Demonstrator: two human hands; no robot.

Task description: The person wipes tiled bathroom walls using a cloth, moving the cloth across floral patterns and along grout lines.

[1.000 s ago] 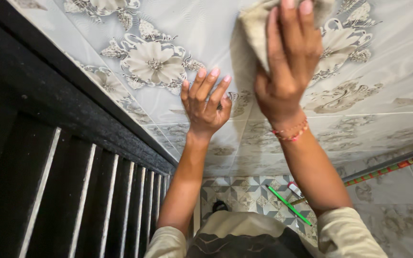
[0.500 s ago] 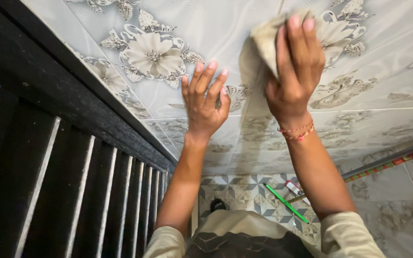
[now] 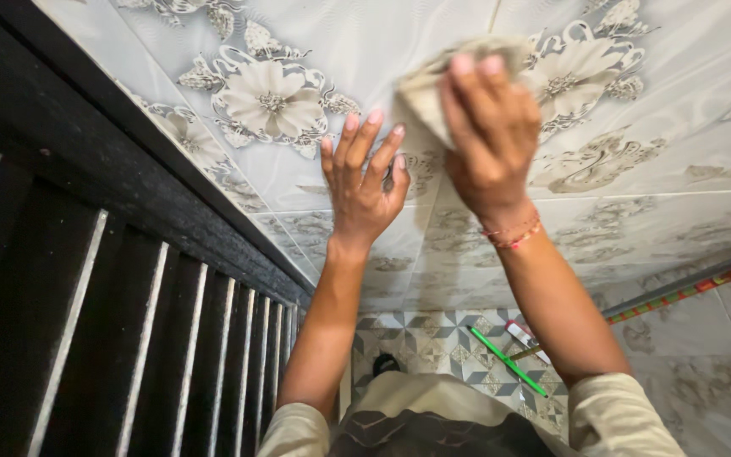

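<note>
on flowered wall tiles point(image 3: 298, 51): two hands; left point(image 3: 364, 182) flat, splayed; right point(image 3: 488, 135) pressing one cloth point(image 3: 423, 89).

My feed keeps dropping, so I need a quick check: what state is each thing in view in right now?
Left hand: open, flat on the flowered tile wall.
Right hand: pressing a crumpled cloth to the wall.
Green stick: lying on the patterned floor tiles.
Dark barred frame: beside the wall.
</note>
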